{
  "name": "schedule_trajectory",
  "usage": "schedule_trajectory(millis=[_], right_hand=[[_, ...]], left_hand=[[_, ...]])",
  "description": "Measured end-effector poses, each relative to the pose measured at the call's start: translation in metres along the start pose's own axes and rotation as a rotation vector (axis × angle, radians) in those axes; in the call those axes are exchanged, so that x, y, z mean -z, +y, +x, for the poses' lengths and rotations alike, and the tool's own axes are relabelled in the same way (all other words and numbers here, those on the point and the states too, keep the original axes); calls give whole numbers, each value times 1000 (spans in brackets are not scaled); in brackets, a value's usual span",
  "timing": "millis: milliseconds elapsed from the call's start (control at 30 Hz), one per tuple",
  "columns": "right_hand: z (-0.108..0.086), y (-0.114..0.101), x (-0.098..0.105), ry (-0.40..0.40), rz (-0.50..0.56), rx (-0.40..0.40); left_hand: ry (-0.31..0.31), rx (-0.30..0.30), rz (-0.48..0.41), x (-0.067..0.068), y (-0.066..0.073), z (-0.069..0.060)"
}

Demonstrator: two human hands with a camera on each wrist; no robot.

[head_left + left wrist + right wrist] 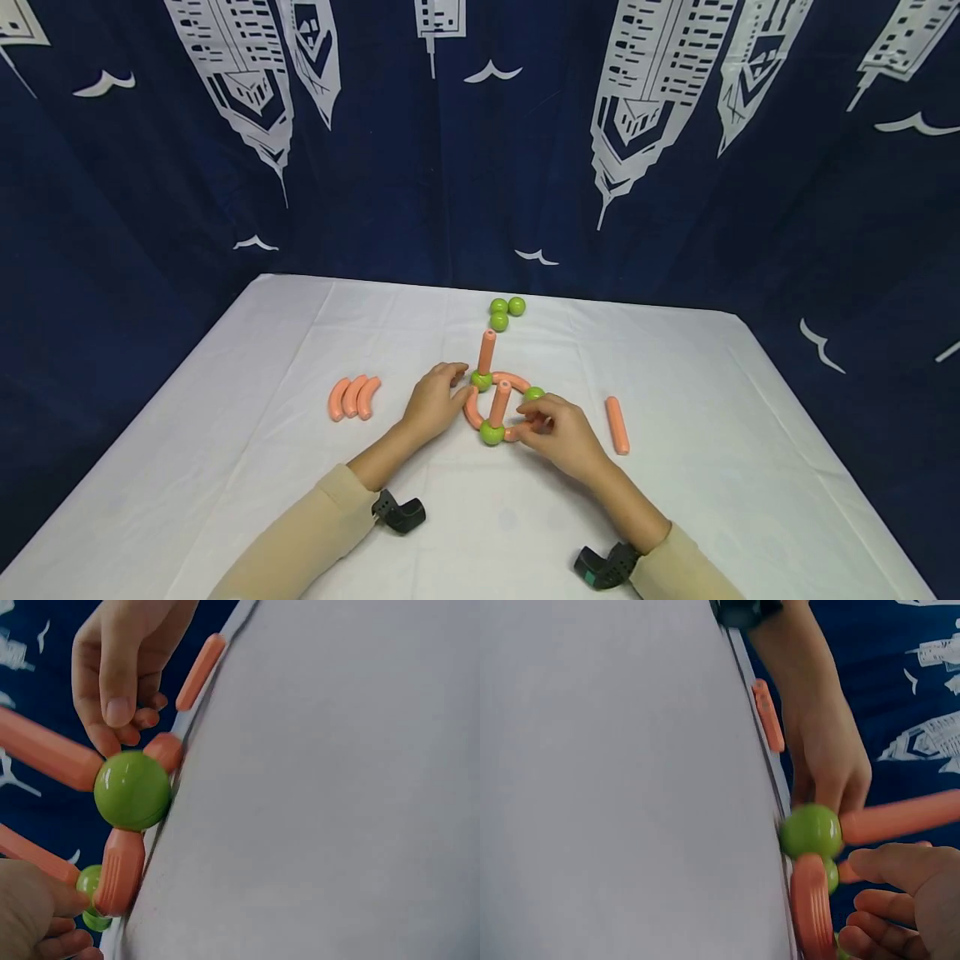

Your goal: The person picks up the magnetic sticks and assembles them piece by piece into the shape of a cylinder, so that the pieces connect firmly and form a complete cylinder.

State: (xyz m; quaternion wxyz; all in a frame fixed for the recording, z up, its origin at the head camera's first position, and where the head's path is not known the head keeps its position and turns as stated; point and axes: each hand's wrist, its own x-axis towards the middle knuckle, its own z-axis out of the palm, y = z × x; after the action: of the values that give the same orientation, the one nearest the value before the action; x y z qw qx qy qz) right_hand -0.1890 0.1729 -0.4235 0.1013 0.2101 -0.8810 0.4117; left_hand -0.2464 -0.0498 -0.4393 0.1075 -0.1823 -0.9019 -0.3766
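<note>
Green balls and curved orange pieces form a ring on the table. An upright straight orange stick (500, 406) stands in the front ball (492, 432), another upright stick (487, 353) in the back-left ball (482, 381). My left hand (435, 404) is at the ring's left side, its thumb by the left curved piece (121, 871); whether they touch is hard to tell. At the right side, my right hand (566, 437) hovers with loosely bent fingers by the right ball (534, 393) and front-right curved piece (513, 434). In the right wrist view its thumb and fingers are apart, gripping nothing.
Three loose curved orange pieces (351, 398) lie side by side on the left. A straight orange stick (617, 425) lies to the right. Three green balls (499, 322) sit near the back edge of the white-covered table (247, 467), before a dark blue curtain (450, 167).
</note>
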Motion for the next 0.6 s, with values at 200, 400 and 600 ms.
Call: schedule_trajectory(millis=[200,400,600], right_hand=[[-8,18,28,104,-95,-61],[-16,36,49,196,-176,-108],[-22,48,67,241,-175,-210]], left_hand=[[-16,-1,18,10,11,-19],[-80,-87,-68,9,17,-35],[-136,-186,-167,5,21,-42]])
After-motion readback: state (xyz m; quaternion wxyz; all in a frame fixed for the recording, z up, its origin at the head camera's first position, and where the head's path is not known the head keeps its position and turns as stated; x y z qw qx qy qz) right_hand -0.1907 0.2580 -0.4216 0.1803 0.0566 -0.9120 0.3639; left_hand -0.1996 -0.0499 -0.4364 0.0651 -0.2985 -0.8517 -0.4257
